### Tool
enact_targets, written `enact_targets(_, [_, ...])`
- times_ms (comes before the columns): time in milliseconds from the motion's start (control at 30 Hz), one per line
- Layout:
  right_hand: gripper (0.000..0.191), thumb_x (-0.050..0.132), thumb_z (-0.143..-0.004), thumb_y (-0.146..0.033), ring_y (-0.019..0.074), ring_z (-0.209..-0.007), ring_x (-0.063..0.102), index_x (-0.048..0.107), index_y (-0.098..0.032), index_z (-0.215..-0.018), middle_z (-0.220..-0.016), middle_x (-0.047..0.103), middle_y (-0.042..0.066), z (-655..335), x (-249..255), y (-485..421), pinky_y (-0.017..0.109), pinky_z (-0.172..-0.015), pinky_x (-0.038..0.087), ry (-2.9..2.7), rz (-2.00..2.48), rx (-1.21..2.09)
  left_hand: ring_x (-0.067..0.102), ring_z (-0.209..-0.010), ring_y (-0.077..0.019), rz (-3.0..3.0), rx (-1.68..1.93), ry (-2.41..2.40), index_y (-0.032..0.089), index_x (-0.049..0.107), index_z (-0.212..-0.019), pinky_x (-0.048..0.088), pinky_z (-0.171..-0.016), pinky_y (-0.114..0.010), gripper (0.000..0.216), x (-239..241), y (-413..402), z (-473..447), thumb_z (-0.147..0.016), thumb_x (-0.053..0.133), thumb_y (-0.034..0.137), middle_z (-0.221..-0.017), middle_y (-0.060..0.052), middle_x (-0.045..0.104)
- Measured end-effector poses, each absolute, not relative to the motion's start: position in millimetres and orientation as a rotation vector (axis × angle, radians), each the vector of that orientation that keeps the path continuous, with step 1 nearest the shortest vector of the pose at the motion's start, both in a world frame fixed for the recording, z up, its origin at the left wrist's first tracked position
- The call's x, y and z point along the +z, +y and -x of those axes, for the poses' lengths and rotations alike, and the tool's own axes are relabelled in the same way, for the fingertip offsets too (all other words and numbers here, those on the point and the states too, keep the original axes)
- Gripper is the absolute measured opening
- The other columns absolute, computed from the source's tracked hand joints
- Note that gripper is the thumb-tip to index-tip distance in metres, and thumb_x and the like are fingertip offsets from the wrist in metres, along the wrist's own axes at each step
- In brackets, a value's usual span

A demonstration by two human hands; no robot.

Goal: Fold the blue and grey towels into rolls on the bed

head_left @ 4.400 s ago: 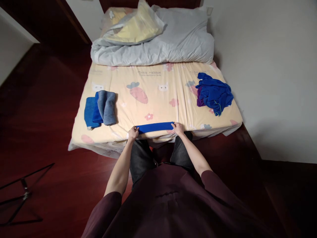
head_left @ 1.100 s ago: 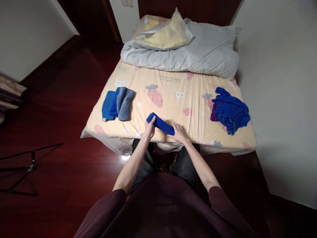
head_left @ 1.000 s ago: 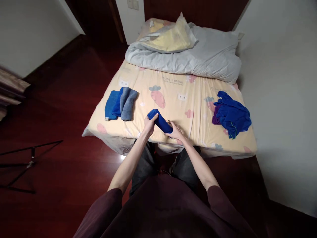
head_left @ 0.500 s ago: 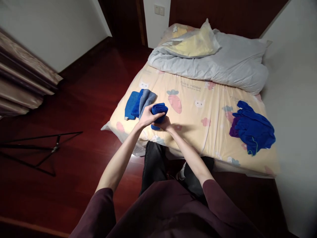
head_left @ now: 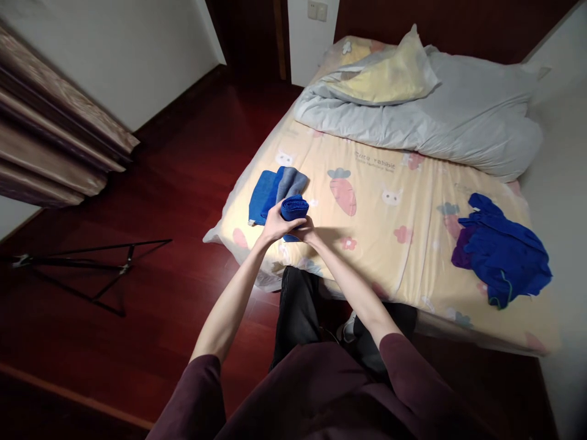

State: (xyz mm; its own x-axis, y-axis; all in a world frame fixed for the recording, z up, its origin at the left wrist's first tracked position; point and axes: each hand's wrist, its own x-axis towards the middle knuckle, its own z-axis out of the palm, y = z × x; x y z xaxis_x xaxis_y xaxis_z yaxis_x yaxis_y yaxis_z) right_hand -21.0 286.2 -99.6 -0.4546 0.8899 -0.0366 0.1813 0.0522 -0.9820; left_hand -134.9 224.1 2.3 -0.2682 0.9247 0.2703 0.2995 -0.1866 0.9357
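Fingers of the left hand [head_left: 274,226] and right hand [head_left: 304,230] wrap around a blue cloth roll [head_left: 295,208], coiled layers showing at its end, over the near-left part of the carrot-printed bed [head_left: 371,214]. Behind it lie flat folded cloths [head_left: 262,195], blue and matte grey; well to the right, a limp blue-purple heap [head_left: 509,253].

Draped curtain [head_left: 55,134]; apparently tripod legs [head_left: 125,269] on floor [head_left: 183,195].
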Motion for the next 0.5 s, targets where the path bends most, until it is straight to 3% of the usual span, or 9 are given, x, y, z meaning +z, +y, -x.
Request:
enact_targets(100, [0.036,0.096,-0.06,-0.034,0.0228,-0.082,0.072,0.071,-0.019,-0.082,-0.077,0.074,0.0,23.4,-105.3,286.9,0.033,-0.079,0.063,-1.701,1.094,1.476,0.069,-0.089,-0.0248,-1.376,1.477,1.554,0.016,0.072,-0.097,0.057,-0.09,-0.039,0.054,-9.6,229.5,134.7,-0.056,0.095,0.042,-0.094,-0.007,0.074])
enact_targets(267, [0.033,0.091,-0.065,-0.038,0.0254,-0.087,0.073,0.074,-0.02,-0.086,-0.075,0.073,0.0,29.5,-110.5,287.9,0.036,-0.079,0.064,-1.713,1.067,1.466,0.068,-0.083,-0.0233,-1.323,1.528,1.582,0.017,0.069,-0.089,0.058,-0.083,-0.037,0.049,-19.0,236.5,139.9,-0.055,0.094,0.041,-0.088,-0.005,0.074])
enact_targets(500, [0.037,0.086,-0.069,-0.035,0.0229,-0.085,0.072,0.075,-0.019,-0.101,-0.08,0.075,-0.001,32.4,-110.9,288.6,0.033,-0.078,0.062,-1.707,1.051,1.463,0.07,-0.087,-0.025,-1.31,1.51,1.603,0.015,0.07,-0.089,0.06,-0.087,-0.038,0.048,-21.6,239.6,147.7,-0.056,0.095,0.039,-0.089,-0.007,0.074])
